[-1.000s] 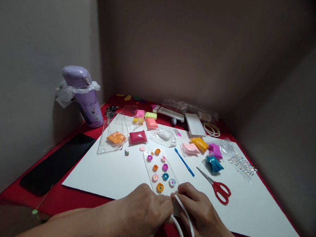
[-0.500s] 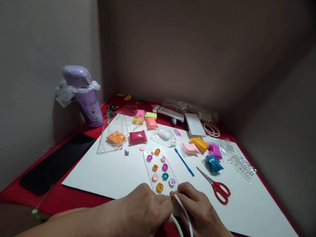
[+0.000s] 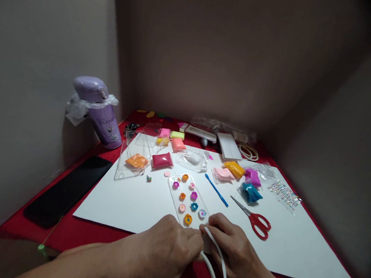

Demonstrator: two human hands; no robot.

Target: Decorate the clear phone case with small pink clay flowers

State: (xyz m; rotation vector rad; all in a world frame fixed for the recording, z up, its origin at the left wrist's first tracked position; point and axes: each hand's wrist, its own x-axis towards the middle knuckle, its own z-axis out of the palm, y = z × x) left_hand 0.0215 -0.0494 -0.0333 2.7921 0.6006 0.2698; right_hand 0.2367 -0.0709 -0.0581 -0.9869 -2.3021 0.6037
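My left hand (image 3: pixel 173 248) is closed, with a thick off-white band (image 3: pixel 210 268) curving down from its fingers. Opposite it, my right hand (image 3: pixel 234 249) pinches a thinner white strip (image 3: pixel 216 247) that bends down beside the band. Their fingertips meet at the near end of a clear phone case (image 3: pixel 173 196). Small clay flowers in orange, pink, purple, teal and white sit on the case, among them a teal flower (image 3: pixel 194 206) and an orange flower (image 3: pixel 188 219). Whether band and strip join is hidden by my fingers.
Red-handled scissors (image 3: pixel 258 226) and a blue modelling tool (image 3: pixel 216 190) lie right of the case on white board (image 3: pixel 113 205). Beyond are several clay packets, including a crimson packet (image 3: pixel 162 160), and a gem sheet (image 3: pixel 284 193). A black phone (image 3: pixel 67 191) and purple tumbler (image 3: pixel 104 122) are left.
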